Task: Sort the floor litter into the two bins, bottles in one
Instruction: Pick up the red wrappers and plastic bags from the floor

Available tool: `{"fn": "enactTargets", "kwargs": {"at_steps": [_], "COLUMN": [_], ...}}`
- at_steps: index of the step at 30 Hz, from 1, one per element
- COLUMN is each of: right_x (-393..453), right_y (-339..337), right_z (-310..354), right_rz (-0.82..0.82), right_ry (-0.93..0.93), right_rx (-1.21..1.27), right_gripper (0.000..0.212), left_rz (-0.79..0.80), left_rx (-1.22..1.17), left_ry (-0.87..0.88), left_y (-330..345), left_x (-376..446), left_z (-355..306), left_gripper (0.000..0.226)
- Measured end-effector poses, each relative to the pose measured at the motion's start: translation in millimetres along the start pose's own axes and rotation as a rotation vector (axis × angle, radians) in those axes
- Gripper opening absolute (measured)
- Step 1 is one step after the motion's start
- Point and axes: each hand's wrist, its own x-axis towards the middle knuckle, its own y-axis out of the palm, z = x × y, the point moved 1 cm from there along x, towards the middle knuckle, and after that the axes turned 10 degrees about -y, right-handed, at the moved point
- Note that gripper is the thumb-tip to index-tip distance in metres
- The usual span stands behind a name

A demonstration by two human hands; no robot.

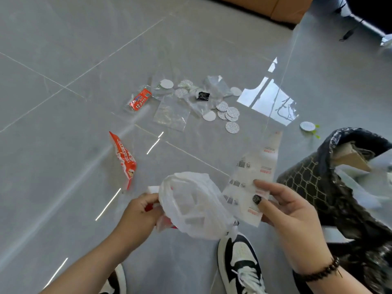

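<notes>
My left hand (140,211) grips a bunch of litter: a crumpled white plastic bag (195,205) with red-and-white wrapper bits under it. My right hand (290,219) pinches a long clear printed plastic sleeve (256,177) between thumb and fingers, just right of the bag. On the grey tile floor lie an orange snack wrapper (124,159), a red labelled packet (141,99), clear plastic bags (171,113), a small black sachet (203,95) and several white round seal discs (230,113). A bin lined with a black bag (331,181) stands at the right, cardboard inside. No bottle is visible.
My two black-and-white sneakers (239,264) stand at the bottom edge. One more white disc (307,126) lies near the bin. A cardboard box (273,7) sits at the far top. Bright window reflections mark the floor.
</notes>
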Motion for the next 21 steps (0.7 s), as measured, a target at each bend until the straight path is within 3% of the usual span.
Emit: {"fn": "enactTargets", "kwargs": {"at_steps": [4, 8, 11, 13, 15, 17, 18, 21], "right_x": [4, -1, -11, -16, -16, -13, -12, -11], "right_y": [3, 24, 40, 48, 54, 59, 61, 64], "right_z": [-7, -12, -19, -26, -31, -36, -39, -49], "right_rz": [-0.017, 0.177, 0.437, 0.585, 0.681, 0.752, 0.778, 0.818], "right_ry": [0.163, 0.269, 0.121, 0.021, -0.249, -0.507, -0.559, -0.643], "right_rx": [0.162, 0.099, -0.19, -0.37, -0.639, -0.806, -0.837, -0.865], "right_gripper": [0.025, 0.023, 0.016, 0.015, 0.017, 0.024, 0.025, 0.017], "left_rz": [0.213, 0.404, 0.559, 0.655, 0.712, 0.729, 0.689, 0.338], "left_rx": [0.27, 0.168, 0.045, -0.249, -0.527, -0.56, -0.459, -0.212], "left_ry": [-0.015, -0.173, -0.244, -0.259, -0.31, -0.274, -0.237, -0.208], "left_y": [5, -8, -20, -15, -7, -8, -8, -4], "left_x": [-14, -23, -12, -12, -18, -17, -16, -11], "left_z": [7, 26, 42, 35, 19, 16, 15, 18], "left_gripper": [0.041, 0.02, 0.044, 0.038, 0.053, 0.062, 0.06, 0.039]}}
